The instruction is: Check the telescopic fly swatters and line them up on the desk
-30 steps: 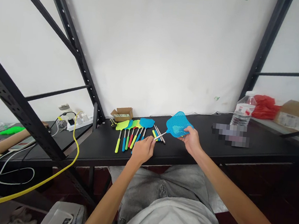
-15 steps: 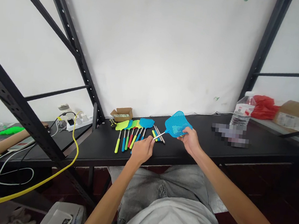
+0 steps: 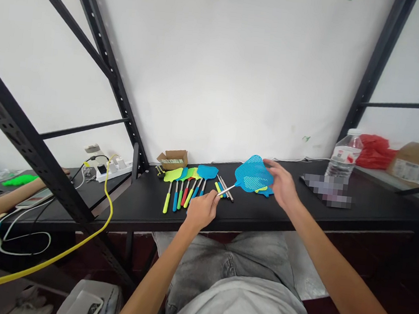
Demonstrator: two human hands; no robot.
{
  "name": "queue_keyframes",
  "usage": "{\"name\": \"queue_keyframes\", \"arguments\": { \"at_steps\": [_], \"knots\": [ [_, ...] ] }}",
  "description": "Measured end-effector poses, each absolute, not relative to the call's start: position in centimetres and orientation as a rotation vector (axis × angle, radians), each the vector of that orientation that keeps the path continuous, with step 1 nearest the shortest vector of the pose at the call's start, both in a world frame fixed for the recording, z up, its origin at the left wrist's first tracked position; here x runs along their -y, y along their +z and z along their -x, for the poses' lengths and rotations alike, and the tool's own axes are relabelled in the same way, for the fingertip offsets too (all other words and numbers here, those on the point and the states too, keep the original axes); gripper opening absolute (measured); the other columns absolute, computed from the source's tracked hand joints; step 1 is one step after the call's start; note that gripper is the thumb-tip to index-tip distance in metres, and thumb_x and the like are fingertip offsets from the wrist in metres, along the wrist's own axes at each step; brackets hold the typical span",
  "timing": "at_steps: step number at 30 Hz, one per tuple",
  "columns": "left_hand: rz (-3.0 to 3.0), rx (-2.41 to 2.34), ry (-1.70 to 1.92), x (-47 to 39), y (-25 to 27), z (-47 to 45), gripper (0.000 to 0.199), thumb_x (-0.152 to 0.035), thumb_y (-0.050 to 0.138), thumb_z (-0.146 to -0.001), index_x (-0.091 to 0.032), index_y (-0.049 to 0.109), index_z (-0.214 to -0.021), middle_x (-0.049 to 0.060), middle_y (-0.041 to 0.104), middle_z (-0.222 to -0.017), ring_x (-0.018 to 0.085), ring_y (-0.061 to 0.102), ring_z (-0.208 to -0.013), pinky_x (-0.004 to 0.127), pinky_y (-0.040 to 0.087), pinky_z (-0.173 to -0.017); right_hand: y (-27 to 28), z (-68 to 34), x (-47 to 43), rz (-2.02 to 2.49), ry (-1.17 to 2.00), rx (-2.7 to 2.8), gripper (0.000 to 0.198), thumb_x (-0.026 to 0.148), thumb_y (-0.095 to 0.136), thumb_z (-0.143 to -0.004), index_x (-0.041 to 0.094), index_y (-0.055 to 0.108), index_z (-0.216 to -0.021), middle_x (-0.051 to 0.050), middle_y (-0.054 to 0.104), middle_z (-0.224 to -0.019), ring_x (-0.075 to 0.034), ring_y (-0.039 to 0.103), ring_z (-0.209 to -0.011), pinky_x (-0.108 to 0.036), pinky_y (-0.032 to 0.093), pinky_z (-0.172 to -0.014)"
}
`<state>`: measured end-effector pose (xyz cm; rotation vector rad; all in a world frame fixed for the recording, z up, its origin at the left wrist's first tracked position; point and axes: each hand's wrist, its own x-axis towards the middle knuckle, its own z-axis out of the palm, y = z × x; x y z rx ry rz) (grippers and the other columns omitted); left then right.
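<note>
A blue fly swatter (image 3: 252, 175) is held above the black table, its perforated head tilted up and to the right. My left hand (image 3: 203, 210) is closed around the lower part of its metal rod. My right hand (image 3: 284, 185) is beside the head's right edge with fingers stretched out, the fingertips at its upper corner. Several finished-looking fly swatters (image 3: 186, 187) with yellow, blue, green and red handles lie in a row to the left. Loose metal rods (image 3: 225, 187) lie behind my left hand. Beneath the held head, blue and yellow-green pieces (image 3: 264, 191) show partly.
A small open cardboard box (image 3: 173, 159) is at the back left. To the right stand a water bottle (image 3: 343, 153) and a blurred-out item (image 3: 326, 189). A yellow cable (image 3: 104, 216) hangs by the black rack post (image 3: 38, 144). Another person's arm (image 3: 6, 200) reaches in at far left.
My right hand has loosened from the swatter head's lower right edge and moved up and right, its fingers straighter. My left hand keeps its hold on the rod. The view has shifted slightly.
</note>
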<state>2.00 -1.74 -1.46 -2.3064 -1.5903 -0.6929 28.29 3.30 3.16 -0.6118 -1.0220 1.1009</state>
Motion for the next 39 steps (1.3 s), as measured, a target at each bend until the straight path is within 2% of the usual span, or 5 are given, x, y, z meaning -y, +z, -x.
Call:
{"name": "queue_keyframes", "arguments": {
  "at_steps": [9, 12, 16, 28, 39],
  "knots": [
    [2.351, 1.535, -0.626, 1.7, -1.9, -2.0, 0.034, -0.039, 0.024, -0.102, -0.023, 0.054, -0.097, 0.003, 0.069, -0.085, 0.019, 0.063, -0.071, 0.029, 0.028, -0.056, 4.3, -31.9, -3.4, 0.772, 0.59, 1.149, 0.038, 0.049, 0.062, -0.082, 0.027, 0.069, -0.113, -0.006, 0.071, -0.116, -0.024, 0.066, -0.101, -0.036, 0.051, -0.082],
    [2.357, 1.506, -0.574, 1.6, -2.0, -1.9, 0.032, -0.038, 0.026, -0.102, -0.023, 0.054, -0.097, 0.002, 0.069, -0.083, 0.019, 0.063, -0.071, 0.029, 0.027, -0.055, 3.3, -29.6, -3.1, 0.808, 0.661, 1.283, 0.036, 0.048, 0.068, -0.078, 0.025, 0.071, -0.107, -0.006, 0.072, -0.11, -0.026, 0.065, -0.099, -0.039, 0.05, -0.085],
    [2.341, 1.499, -0.554, 1.5, -2.2, -1.8, 0.031, -0.036, 0.027, -0.102, -0.023, 0.054, -0.095, 0.002, 0.069, -0.082, 0.019, 0.063, -0.07, 0.03, 0.025, -0.054, 2.5, -27.2, -2.4, 0.881, 0.617, 1.34, 0.047, 0.04, 0.077, -0.071, 0.027, 0.068, -0.116, -0.003, 0.074, -0.098, -0.028, 0.063, -0.096, -0.04, 0.045, -0.091],
    [2.346, 1.465, -0.537, 1.3, -2.2, -1.8, 0.029, -0.036, 0.027, -0.102, -0.022, 0.052, -0.095, 0.002, 0.068, -0.08, 0.018, 0.061, -0.065, 0.03, 0.022, -0.052, 2.9, -27.7, -2.3, 0.961, 0.569, 1.552, 0.05, 0.053, 0.056, -0.087, 0.024, 0.061, -0.127, -0.004, 0.068, -0.09, -0.022, 0.061, -0.081, -0.034, 0.048, -0.075],
    [2.341, 1.464, -0.549, 1.3, -2.3, -1.8, 0.03, -0.036, 0.028, -0.101, -0.022, 0.053, -0.096, 0.002, 0.068, -0.08, 0.018, 0.061, -0.065, 0.029, 0.025, -0.053, 3.3, -27.5, -1.8, 0.958, 0.607, 1.58, 0.045, 0.056, 0.054, -0.086, 0.024, 0.062, -0.118, -0.002, 0.064, -0.085, -0.019, 0.059, -0.073, -0.03, 0.048, -0.066]
  ]
}}
